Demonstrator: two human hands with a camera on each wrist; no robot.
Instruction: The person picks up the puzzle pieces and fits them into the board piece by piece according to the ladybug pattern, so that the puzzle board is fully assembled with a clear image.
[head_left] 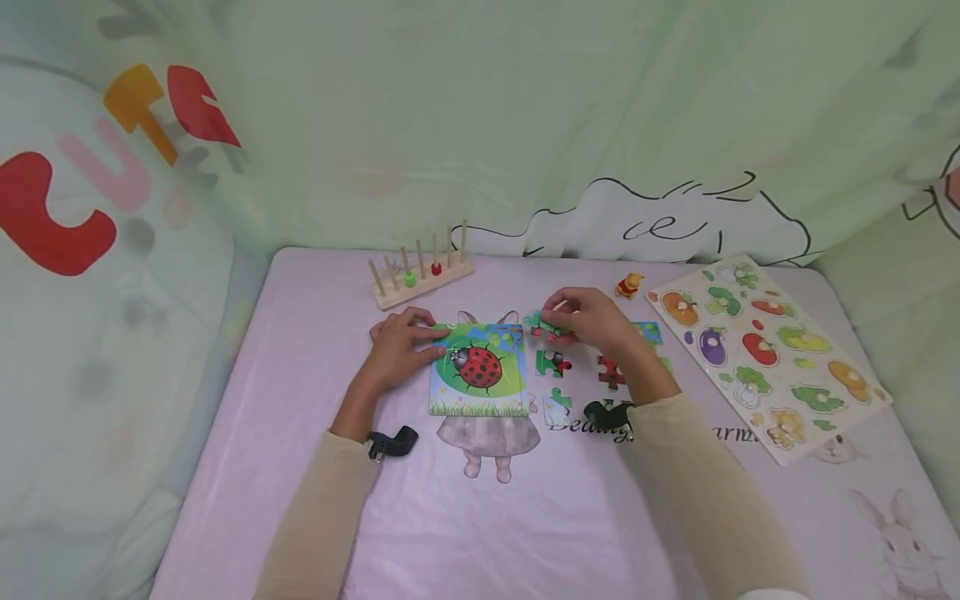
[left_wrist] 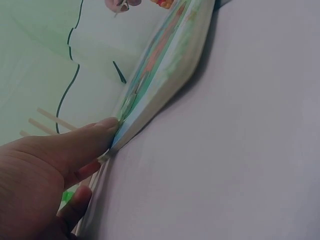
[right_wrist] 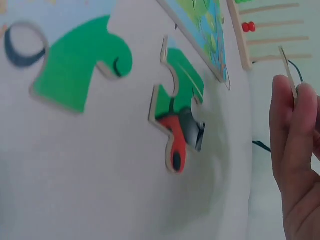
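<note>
A square ladybug puzzle board (head_left: 480, 371) lies flat on the table in front of me. My left hand (head_left: 401, 350) holds its left edge near the upper corner, the thumb (left_wrist: 95, 137) against the edge in the left wrist view. Right of the board, my right hand (head_left: 588, 317) pinches a puzzle piece (head_left: 535, 320), seen edge-on and thin in the right wrist view. Below that hand lie loose puzzle pieces, among them a green one with red and black (head_left: 552, 364), a pale one with green (head_left: 557, 408) and a red one (head_left: 611, 372).
A wooden peg rack (head_left: 423, 283) with a green and a red bead stands behind the board. A small yellow bear figure (head_left: 629, 286) stands at the back right, beside a large vegetable peg board (head_left: 772, 350). Curtains with printed letters rise around the pink-covered table (head_left: 465, 533).
</note>
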